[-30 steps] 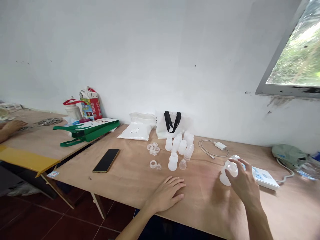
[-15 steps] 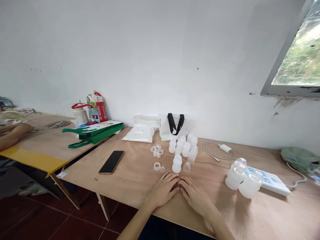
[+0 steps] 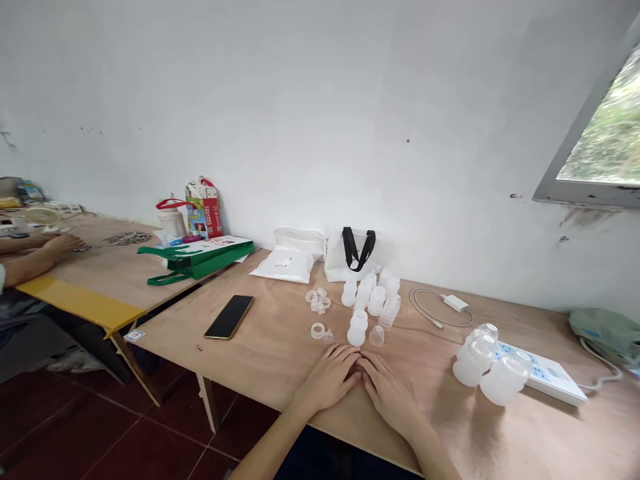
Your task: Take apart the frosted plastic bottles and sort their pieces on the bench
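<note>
My left hand (image 3: 331,377) lies flat on the wooden table (image 3: 270,360), fingers stretched out and nothing held. Beside it my right hand (image 3: 383,380) rests the same way, its fingertips close to those of the left. Just beyond the fingertips stands a white, waisted plastic bottle (image 3: 357,329). To its right sits a clear dome-shaped cap (image 3: 377,335). Left of the bottle lie a translucent ring (image 3: 317,330) and a small nipple-shaped piece (image 3: 329,336). Farther back are several more rings (image 3: 319,301) and a cluster of similar bottles (image 3: 377,300).
A black phone (image 3: 229,317) lies to the left. Capped bottles (image 3: 504,380) stand at right by a power strip (image 3: 543,373); a charger (image 3: 455,303) is behind. White packages (image 3: 285,265) and a white bag (image 3: 334,257) are near the wall. Another person's hand (image 3: 65,244) is at the left table.
The view has shifted slightly left, so things appear a little farther right. My hands and the bottle parts stay in the same places on the table.
</note>
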The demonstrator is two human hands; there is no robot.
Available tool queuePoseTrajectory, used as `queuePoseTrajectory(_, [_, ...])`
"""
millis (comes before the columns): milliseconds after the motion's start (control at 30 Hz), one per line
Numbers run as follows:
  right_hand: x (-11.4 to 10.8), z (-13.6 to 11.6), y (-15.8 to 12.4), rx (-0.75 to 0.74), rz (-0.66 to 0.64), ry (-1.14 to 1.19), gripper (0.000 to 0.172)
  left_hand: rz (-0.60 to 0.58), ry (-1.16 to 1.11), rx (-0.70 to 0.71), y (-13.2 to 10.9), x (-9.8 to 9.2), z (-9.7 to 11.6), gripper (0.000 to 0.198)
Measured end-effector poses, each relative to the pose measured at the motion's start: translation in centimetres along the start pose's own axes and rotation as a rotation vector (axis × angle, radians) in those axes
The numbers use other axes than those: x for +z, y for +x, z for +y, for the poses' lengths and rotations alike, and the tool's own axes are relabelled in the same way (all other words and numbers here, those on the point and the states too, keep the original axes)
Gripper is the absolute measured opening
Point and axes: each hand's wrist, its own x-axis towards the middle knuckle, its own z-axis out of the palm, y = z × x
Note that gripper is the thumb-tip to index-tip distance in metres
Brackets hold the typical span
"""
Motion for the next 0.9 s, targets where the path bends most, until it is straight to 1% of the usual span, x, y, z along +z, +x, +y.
queuePoseTrajectory(233, [0.06, -0.12, 0.05, -0.029, 0.013, -0.013, 0.044, -0.01, 0.001, -0.007, 0.04, 0.16, -0.16, 0.038])
queuePoseTrajectory(433, [0.22, 0.04, 0.05, -0.047, 0.024, -0.009, 0.047, -0.019, -0.014, -0.012, 0.03, -0.06, 0.03, 0.038])
queuePoseTrajectory(667, [-0.01, -0.21, -0.03, -0.044, 0.043, -0.029, 0.048, -0.026, -0.002, -0.017, 0.04, -0.15, 0.05, 0.038])
queuePoseTrajectory(900, [0.0, -0.21, 0.08, -0.04, 0.025, -0.03, 0.046, -0.027, 0.014, -0.008, 0.02, -0.14, -0.01, 0.037])
